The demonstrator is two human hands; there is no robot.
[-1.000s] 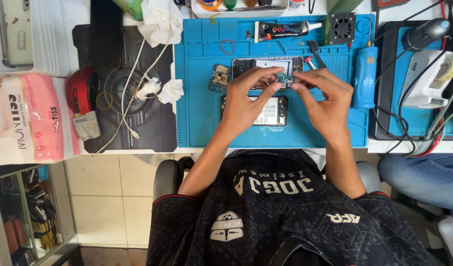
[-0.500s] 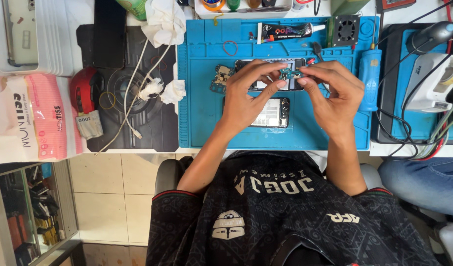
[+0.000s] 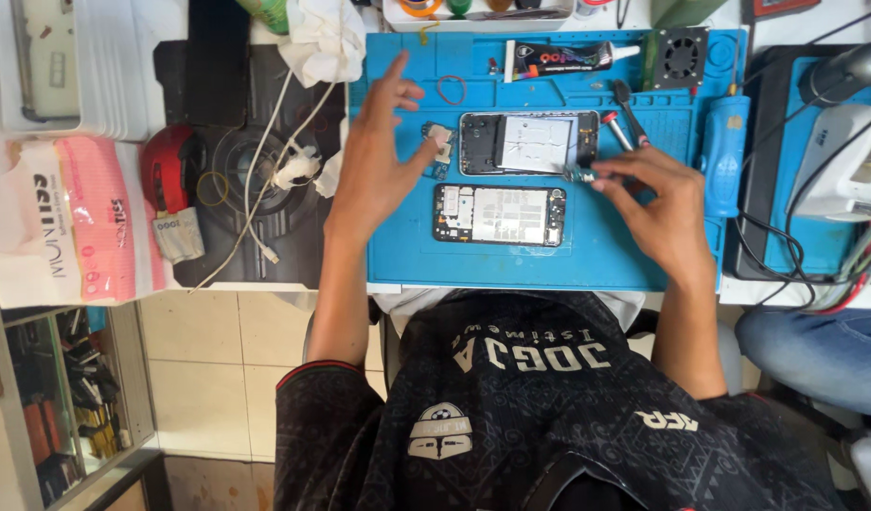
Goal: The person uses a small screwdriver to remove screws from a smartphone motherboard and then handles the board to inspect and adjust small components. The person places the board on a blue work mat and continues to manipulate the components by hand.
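While the small green circuit board (image 3: 579, 174) is pinched between the right hand's (image 3: 655, 213) fingertips beside the upper opened black phone frame (image 3: 528, 143), the left hand (image 3: 381, 156) hovers with fingers spread wide, holding nothing, near a loose small component (image 3: 439, 142) on the blue silicone work mat (image 3: 596, 255). Risk: a light pinch may let the board drop onto the lower opened phone (image 3: 499, 215).

— What sort of place is this?
— My phone repair workshop. On my counter (image 3: 293, 19) lies a blue repair mat (image 3: 596, 255), two opened phones (image 3: 499, 215) at its centre, a glue tube (image 3: 559, 59) at twelve o'clock, a small fan (image 3: 680, 57) and cables (image 3: 786, 255) toward two o'clock.
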